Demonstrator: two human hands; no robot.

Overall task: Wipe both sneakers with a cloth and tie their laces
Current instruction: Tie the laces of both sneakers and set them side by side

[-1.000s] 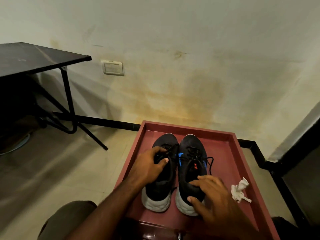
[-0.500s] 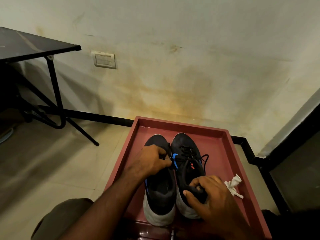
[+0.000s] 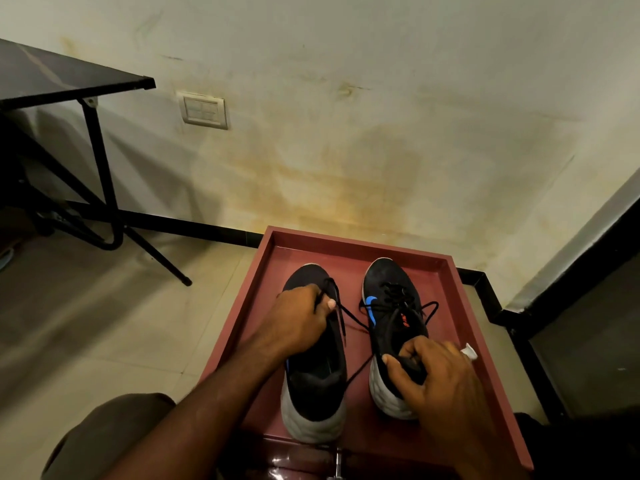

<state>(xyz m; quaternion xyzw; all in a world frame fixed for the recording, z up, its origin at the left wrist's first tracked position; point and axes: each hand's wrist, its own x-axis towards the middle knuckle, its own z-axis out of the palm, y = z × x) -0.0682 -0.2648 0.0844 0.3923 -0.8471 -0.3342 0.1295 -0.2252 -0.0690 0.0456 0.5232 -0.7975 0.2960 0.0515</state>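
Two black sneakers with white soles stand toes-away in a red tray (image 3: 346, 242). My left hand (image 3: 298, 323) lies over the left sneaker (image 3: 315, 386) and pinches its black lace (image 3: 341, 315) above the tongue. My right hand (image 3: 440, 379) grips the heel collar of the right sneaker (image 3: 388, 289), which has a blue logo and loose laces. A gap separates the two shoes. Only a corner of the white cloth (image 3: 469, 351) shows behind my right hand.
The tray sits on a low stand before a stained wall. A black folding table (image 3: 69, 84) stands to the left over a tiled floor (image 3: 121, 323). A dark doorframe (image 3: 571, 271) runs along the right. My knee (image 3: 110, 434) is at lower left.
The right sneaker has been pulled to the right, away from the left one. My left hand has drawn the left sneaker's lace out. My right hand now covers most of the cloth.
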